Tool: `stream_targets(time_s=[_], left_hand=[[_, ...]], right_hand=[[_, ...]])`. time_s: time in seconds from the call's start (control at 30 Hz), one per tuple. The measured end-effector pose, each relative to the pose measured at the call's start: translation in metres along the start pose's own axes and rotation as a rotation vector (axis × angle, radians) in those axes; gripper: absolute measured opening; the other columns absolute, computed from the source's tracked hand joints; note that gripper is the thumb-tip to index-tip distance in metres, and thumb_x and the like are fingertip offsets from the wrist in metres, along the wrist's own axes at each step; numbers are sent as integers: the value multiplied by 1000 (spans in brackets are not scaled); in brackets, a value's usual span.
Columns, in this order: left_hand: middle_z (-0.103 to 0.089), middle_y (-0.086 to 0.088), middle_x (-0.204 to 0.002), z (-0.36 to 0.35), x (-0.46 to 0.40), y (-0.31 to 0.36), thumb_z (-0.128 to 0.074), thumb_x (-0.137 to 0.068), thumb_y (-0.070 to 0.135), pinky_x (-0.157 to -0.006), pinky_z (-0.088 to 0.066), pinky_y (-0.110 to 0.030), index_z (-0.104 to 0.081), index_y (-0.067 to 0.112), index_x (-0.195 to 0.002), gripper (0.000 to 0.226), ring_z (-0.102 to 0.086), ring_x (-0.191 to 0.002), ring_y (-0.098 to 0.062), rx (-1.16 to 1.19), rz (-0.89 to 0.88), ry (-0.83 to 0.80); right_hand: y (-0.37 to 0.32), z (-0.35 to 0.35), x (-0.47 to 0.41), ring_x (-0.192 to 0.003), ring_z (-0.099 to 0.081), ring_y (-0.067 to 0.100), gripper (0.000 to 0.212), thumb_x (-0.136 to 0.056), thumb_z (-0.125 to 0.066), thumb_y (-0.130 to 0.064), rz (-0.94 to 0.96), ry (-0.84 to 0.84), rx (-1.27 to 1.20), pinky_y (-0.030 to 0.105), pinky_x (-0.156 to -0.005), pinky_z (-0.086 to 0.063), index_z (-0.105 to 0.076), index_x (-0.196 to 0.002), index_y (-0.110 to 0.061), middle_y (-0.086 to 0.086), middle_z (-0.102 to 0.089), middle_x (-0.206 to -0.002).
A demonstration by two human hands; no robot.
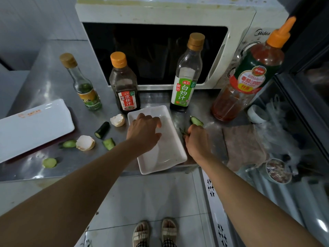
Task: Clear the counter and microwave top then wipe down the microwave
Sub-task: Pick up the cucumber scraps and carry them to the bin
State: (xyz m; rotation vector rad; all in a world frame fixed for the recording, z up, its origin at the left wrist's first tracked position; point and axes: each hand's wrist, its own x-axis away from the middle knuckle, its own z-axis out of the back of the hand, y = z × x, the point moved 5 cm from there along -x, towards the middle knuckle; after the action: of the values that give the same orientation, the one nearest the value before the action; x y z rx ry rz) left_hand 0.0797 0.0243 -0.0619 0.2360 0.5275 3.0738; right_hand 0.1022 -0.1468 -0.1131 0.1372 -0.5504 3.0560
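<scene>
A white rectangular ceramic dish (170,157) is seen at the front edge of the stainless-steel counter (49,75), directly before the cream-coloured microwave oven (236,24). The left hand (144,132) is held over the dish's left half, fingers loosely spread and curved down, nothing gripped. The right hand (198,139) is lowered just right of the dish, its fingers curled round a thin green vegetable scrap (183,131); a cut cucumber end (196,121) lies just beyond it.

Four bottles are stood before the microwave: a small clear one with a gold cap (81,82), a dark sauce bottle with an orange cap (124,82), a tall green-labelled bottle (187,73), and a large red ketchup bottle with an orange nozzle (249,75).

Left of the dish, two broken eggshells (85,142) and several cucumber pieces (102,130) are scattered. A long white tray (33,127) is set at the far left. A brownish cloth (243,145) is laid at the right.
</scene>
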Motion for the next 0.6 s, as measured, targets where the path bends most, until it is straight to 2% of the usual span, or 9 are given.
stream_targets(time_s=[0.1,0.23,0.33,0.47,0.6], left_hand=[[-62,1,-118,-1,0,-3,-62,-88,30,-93,-41,-36,-57,24,-120,33,-45,-119,-20,3,1,-4],[-62,1,-118,2,0,-4,-62,-88,30,-92,-40,-35,-57,23,-120,33,-45,-118,-20,9,-10,-1],[-62,1,-118,4,0,-3,-62,-88,30,-92,-41,-36,-57,23,-120,33,-45,-118,-20,7,-16,-3],[-62,1,-117,7,-2,2,-62,-88,30,-92,-42,-37,-58,23,-119,32,-46,-119,-20,19,-29,-3],[-61,0,-120,10,-6,10,-62,-88,31,-95,-42,-37,-57,23,-120,33,-44,-122,-20,27,-38,-9]], right_hand=[[-3,-5,0,-98,-60,32,12,-93,-47,-7,-8,-25,77,35,-72,-47,-59,-98,-3,16,-63,-103],[-6,-8,2,-105,-56,33,18,-94,-44,-3,20,-48,141,40,-77,-49,-54,-108,-2,16,-58,-113],[-2,-6,3,-107,-54,32,17,-95,-45,-5,36,-59,113,38,-81,-48,-54,-108,-2,16,-57,-116],[5,16,3,-111,-51,31,22,-96,-47,-10,40,13,23,38,-85,-45,-53,-115,-1,17,-53,-121],[15,44,-8,-102,-53,35,10,-93,-47,-4,25,101,-38,36,-79,-41,-54,-100,-1,20,-55,-109]])
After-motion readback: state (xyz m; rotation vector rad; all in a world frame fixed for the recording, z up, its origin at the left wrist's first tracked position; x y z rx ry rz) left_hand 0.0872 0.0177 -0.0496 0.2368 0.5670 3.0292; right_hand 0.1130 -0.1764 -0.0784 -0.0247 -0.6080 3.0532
